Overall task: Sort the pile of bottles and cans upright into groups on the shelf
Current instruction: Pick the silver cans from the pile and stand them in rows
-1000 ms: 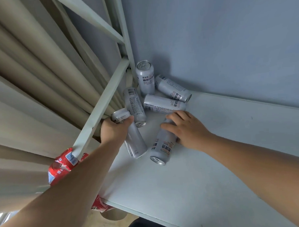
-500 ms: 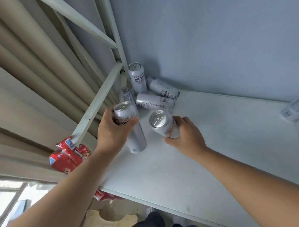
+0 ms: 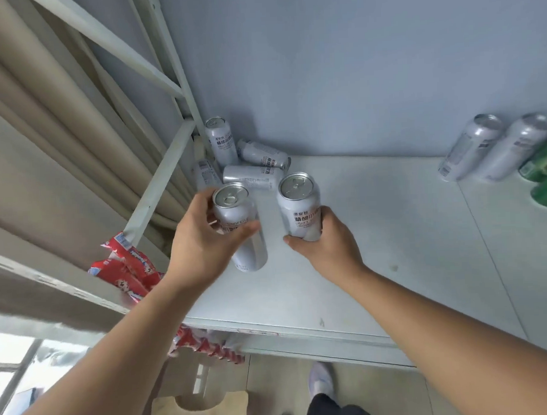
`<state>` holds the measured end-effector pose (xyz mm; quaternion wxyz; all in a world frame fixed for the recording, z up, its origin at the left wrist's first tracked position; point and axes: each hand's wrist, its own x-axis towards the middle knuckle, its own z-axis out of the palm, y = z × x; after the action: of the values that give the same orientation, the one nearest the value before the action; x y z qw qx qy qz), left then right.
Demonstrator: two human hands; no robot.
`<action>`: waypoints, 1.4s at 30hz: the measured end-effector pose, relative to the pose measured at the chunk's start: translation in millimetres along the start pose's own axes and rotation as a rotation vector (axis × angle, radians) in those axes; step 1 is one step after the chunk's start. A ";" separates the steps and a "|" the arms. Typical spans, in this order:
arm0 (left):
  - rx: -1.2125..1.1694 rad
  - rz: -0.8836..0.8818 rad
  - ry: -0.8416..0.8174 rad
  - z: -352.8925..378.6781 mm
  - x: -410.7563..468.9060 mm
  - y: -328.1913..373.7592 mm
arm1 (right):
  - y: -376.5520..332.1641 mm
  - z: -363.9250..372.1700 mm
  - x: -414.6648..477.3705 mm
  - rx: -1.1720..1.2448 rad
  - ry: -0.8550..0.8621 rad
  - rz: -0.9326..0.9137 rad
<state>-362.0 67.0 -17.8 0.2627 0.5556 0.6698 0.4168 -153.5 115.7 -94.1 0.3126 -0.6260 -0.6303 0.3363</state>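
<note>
Pointing tops-up, axes near vertical, left can (image 3: pixel 239 223) is gripped by left hand (image 3: pixel 201 245), right can (image 3: pixel 299 203) by right hand (image 3: pixel 325 247), with open shelf (image 3: pixel 386 233) rightward.

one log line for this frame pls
left grip: holds silver can, top up | right grip: holds second silver can, top up | corner pile: mostly lying | far right: standing cans

1. Satin-smooth silver metal on the cans (image 3: pixel 300 203), with printed labels; shinier on the tops.
2. Glossy green metal on the green cans (image 3: pixel 541 164).
3. Smooth matt pale paint on the shelf (image 3: pixel 377 250), scuffed and specked in places.
4. Matt painted metal on the frame (image 3: pixel 158 187).
5. Glossy, crinkled red plastic on the packets (image 3: pixel 124 264).
6. Matt beige cloth on the curtain (image 3: pixel 26 92).
7. Flat matt paint on the wall (image 3: pixel 353 62).
</note>
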 end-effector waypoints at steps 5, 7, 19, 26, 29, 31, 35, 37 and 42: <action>-0.033 0.071 -0.069 -10.1 -25.3 2.8 | -2.1 -8.0 -42.5 0.009 0.096 0.067; -0.029 0.094 -0.103 -11.4 -36.0 4.1 | -0.4 -11.1 -58.0 0.032 0.121 0.087; -0.039 0.178 -0.224 13.5 -77.2 44.6 | 9.7 -60.0 -115.3 0.120 0.250 0.114; -0.047 0.181 -0.240 66.7 -80.4 78.0 | 46.9 -119.2 -123.2 0.133 0.309 0.147; -0.057 0.183 -0.236 98.2 -84.4 96.6 | 72.7 -149.9 -125.0 0.146 0.323 0.181; -0.062 0.182 -0.245 120.1 -87.9 108.2 | 91.2 -171.6 -125.0 0.145 0.326 0.195; -0.077 0.178 -0.234 163.3 -94.4 126.6 | 126.9 -213.5 -121.8 0.151 0.318 0.211; -0.092 0.168 -0.209 184.5 -96.8 134.5 | 144.1 -232.0 -118.0 0.155 0.315 0.218; -0.122 0.156 -0.184 224.4 -92.4 149.0 | 175.3 -263.4 -102.3 0.166 0.316 0.228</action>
<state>-78.2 43.0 -16.9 0.3232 0.6247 0.5710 0.4233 164.8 20.3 -81.9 0.4181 -0.7103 -0.4687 0.3178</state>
